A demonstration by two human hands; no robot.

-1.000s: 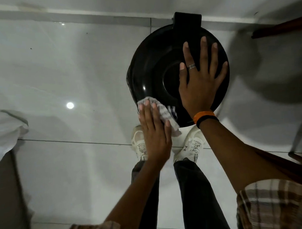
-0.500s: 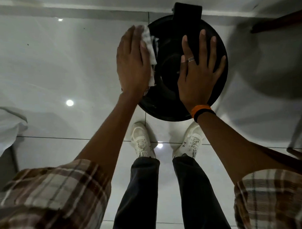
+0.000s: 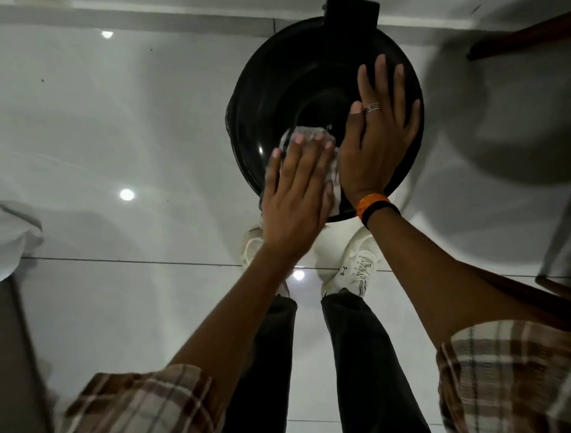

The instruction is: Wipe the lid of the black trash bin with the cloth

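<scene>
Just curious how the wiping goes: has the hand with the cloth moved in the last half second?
Yes. The left hand slid its cloth from the lid's far-left edge to its near side.

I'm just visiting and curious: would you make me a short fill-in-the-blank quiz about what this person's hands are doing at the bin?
1. The left hand presses a ____ against the black lid.
2. The right hand lies flat on the lid, fingers spread, holding ____.
3. An orange and black band sits on the ____ wrist.
4. The person's white shoes stand on a glossy ____ floor.

Missing words: cloth; nothing; right; tiled
</scene>
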